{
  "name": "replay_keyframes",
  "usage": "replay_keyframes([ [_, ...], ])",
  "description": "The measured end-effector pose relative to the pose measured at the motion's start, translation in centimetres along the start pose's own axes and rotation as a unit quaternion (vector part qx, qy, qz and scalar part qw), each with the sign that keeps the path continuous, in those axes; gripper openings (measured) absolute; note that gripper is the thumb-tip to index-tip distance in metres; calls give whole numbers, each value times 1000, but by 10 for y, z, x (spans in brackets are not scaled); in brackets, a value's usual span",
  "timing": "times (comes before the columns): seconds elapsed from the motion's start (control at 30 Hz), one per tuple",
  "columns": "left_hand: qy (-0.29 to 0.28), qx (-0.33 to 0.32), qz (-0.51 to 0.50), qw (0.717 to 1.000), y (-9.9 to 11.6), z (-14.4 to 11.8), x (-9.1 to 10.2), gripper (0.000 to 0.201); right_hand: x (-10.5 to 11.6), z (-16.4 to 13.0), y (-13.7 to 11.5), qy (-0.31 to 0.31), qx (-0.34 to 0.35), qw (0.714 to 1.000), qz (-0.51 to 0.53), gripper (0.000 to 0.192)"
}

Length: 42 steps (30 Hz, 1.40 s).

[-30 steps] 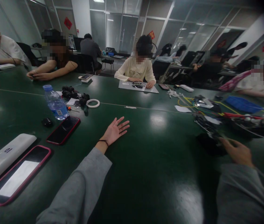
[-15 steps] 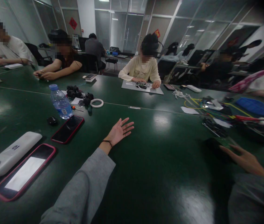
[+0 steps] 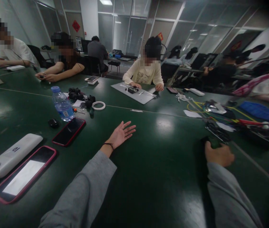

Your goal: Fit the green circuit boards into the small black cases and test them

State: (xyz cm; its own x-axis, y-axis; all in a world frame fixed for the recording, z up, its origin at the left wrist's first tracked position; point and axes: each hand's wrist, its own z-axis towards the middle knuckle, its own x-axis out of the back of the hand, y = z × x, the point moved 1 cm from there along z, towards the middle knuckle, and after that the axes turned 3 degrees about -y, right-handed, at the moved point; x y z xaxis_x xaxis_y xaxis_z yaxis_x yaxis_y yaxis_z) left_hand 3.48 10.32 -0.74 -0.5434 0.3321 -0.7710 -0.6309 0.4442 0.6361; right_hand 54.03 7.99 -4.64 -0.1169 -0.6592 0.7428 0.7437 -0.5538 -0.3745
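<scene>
The left hand (image 3: 121,135) lies flat on the green table (image 3: 153,177), palm down with its fingers spread, holding nothing; a dark band circles its wrist and a grey sleeve runs back from it. The right hand (image 3: 219,154) is curled into a fist around a small dark object (image 3: 212,142), which pokes out above the knuckles at the table's right side; the object is too dim and too covered to say what it is. Just beyond that fist sits a tangle of dark parts and cables (image 3: 216,129), with yellow wires (image 3: 197,106), white paper slips (image 3: 192,114) and a blue tray (image 3: 258,110) farther off to the right. To the left of the open hand lie a red-cased phone (image 3: 69,131), a small black item (image 3: 53,123) and a water bottle (image 3: 62,104) standing upright, and behind them a pile of black components (image 3: 81,96) beside a white tape ring (image 3: 98,105). Near the left edge a white power bank (image 3: 12,155) rests next to a pink-cased phone (image 3: 25,174) whose screen is lit. Across the table a person in a cream top (image 3: 145,74) works with both hands on a grey mat (image 3: 136,93), and other people sit along the far left side. The stretch of table between the two hands is bare.
</scene>
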Motion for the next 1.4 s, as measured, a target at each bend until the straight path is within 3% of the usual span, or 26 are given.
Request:
replay_keyframes([
  [0.13,28,-22,3,999,0,1,0,46,-1,-43,-78,-60,62,996,18,62],
  [0.3,53,-58,18,997,3,1,3,44,7,-99,-170,-115,173,969,132,56],
  [0.43,132,-146,122,973,5,0,12,34,26,-156,-227,-181,296,906,244,54],
  [0.53,158,-187,186,952,4,-3,14,31,50,-195,-252,-230,375,851,287,50],
  [0.63,152,-187,216,946,0,-6,12,31,71,-218,-262,-258,422,814,305,49],
  [0.7,140,-181,243,943,-4,-6,10,30,78,-224,-264,-263,442,804,299,49],
  [1.03,86,-206,350,910,-11,7,26,31,72,-225,-259,-221,462,814,276,56],
  [1.27,130,-249,387,878,-15,1,35,35,76,-231,-246,-197,443,837,253,69],
  [1.4,129,-254,403,870,-16,2,38,33,76,-230,-245,-199,437,841,248,62],
])
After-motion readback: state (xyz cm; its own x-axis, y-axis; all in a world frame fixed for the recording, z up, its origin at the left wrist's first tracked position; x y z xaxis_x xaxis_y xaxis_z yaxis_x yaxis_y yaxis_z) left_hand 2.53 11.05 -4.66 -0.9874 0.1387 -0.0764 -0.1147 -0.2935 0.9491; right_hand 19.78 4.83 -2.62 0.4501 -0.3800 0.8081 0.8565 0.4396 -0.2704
